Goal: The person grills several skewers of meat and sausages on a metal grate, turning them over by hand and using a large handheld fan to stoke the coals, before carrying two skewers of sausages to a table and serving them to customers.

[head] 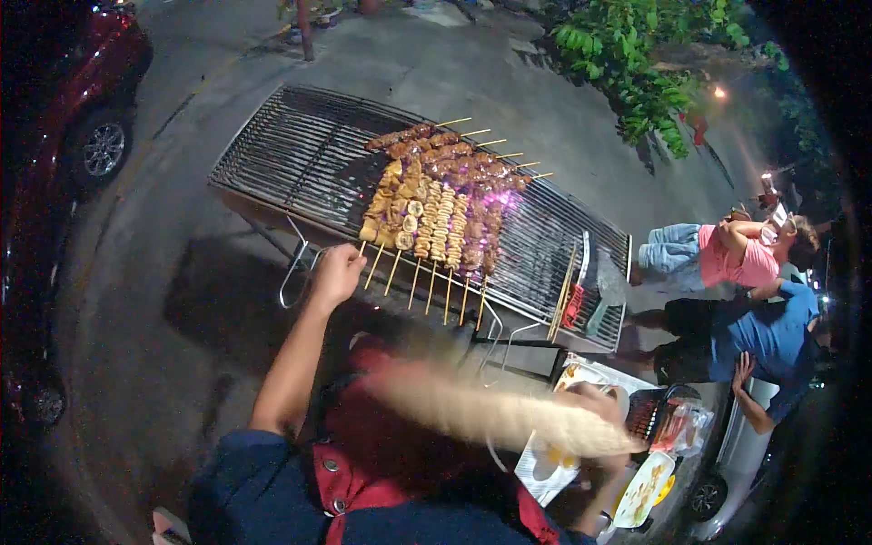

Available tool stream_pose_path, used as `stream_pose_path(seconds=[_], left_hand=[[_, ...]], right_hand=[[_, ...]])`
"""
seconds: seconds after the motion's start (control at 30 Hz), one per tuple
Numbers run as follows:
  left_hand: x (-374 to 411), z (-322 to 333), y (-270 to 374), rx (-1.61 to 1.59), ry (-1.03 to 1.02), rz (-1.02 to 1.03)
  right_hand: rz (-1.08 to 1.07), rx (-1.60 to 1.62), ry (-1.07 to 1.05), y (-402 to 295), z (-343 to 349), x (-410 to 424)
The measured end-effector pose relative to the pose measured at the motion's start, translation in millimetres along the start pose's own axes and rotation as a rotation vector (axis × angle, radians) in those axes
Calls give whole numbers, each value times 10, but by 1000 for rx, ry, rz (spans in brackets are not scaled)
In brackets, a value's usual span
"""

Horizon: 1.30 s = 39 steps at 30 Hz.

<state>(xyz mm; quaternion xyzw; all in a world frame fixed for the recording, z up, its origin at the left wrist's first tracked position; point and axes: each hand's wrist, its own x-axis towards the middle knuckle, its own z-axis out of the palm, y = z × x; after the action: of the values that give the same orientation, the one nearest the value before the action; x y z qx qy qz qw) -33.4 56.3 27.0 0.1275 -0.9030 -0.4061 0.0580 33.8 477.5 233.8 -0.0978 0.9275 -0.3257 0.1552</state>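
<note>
My left hand (338, 276) pinches the bare stick end of the leftmost skewer (371, 228) at the near edge of a long charcoal grill (286, 163). Beside that skewer lie several more, some with pale folded pieces (443, 218) and some with dark glazed meat (487, 235). Farther back on the grate, another group of dark meat skewers (449, 153) points its sticks to the far right. My right hand (598, 402) grips a tan hand fan (504, 415), blurred by motion in front of my red apron (361, 477). The fan partly hides that hand.
On the grill's right end lie tongs with a red grip (573, 306), a green-handled brush (598, 317) and bare sticks (562, 300). Trays (644, 490) and a black basket (644, 409) stand at right. Two people (742, 252) are beyond the grill; a red car (68, 102) is at left.
</note>
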Motion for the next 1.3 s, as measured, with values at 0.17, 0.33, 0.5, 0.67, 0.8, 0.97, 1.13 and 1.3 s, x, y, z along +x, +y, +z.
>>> stream_pose_path(seconds=[0.17, 0.33, 0.5, 0.67, 0.8, 0.97, 1.13, 1.3], left_hand=[[123, 103, 39, -30, 3, -67], [-1, -52, 83, 96, 49, -50], [37, 19, 143, 34, -30, -99], [-59, -32, 263, 161, 325, 102], [-24, 69, 533, 268, -36, -18], [-80, 72, 618, 296, -40, -11], [-182, 211, 490, 139, -52, 68], [-173, 423, 584, 49, -33, 100]], right_hand=[[146, 245, 788, 616, -331, 353], [51, 323, 701, 83, -260, 159], [179, -38, 1142, 353, -269, 462], [322, 82, 1076, -254, -146, 611], [73, 321, 681, -147, -21, 186], [243, 198, 843, 255, -295, 473], [47, 787, 822, -540, -34, 462], [3, 6, 713, -133, 35, 371]])
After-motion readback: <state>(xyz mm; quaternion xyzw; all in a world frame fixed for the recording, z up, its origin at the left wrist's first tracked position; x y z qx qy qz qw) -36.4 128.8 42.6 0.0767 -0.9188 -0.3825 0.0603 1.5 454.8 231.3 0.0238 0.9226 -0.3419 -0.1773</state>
